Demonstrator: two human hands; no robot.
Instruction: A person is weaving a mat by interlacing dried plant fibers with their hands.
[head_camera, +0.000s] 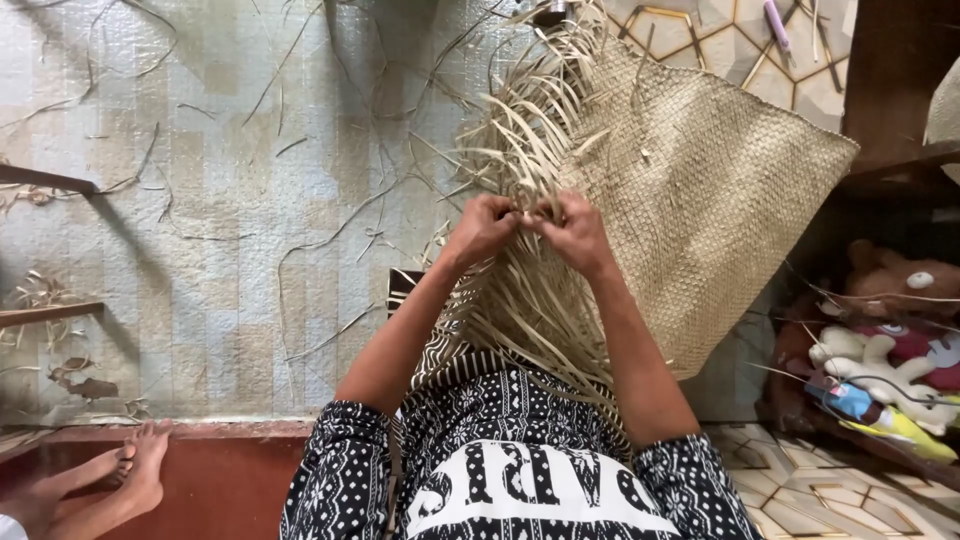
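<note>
A half-woven straw mat (720, 190) of pale dried leaf strips lies across my lap, its finished part stretching to the right. Loose unwoven strips (520, 130) fan out from its left edge and hang down toward me. My left hand (483, 226) and my right hand (575, 230) meet at that frayed edge, both pinching strips between fingers and thumbs. The fingertips are partly hidden among the strips.
Thin leaf scraps (330, 230) lie scattered over a pale woven floor mat. Another person's bare feet (135, 475) rest at the lower left on a red floor. Stuffed toys (880, 340) sit on a dark shelf at the right. A purple pen (778, 28) lies on patterned tiles above.
</note>
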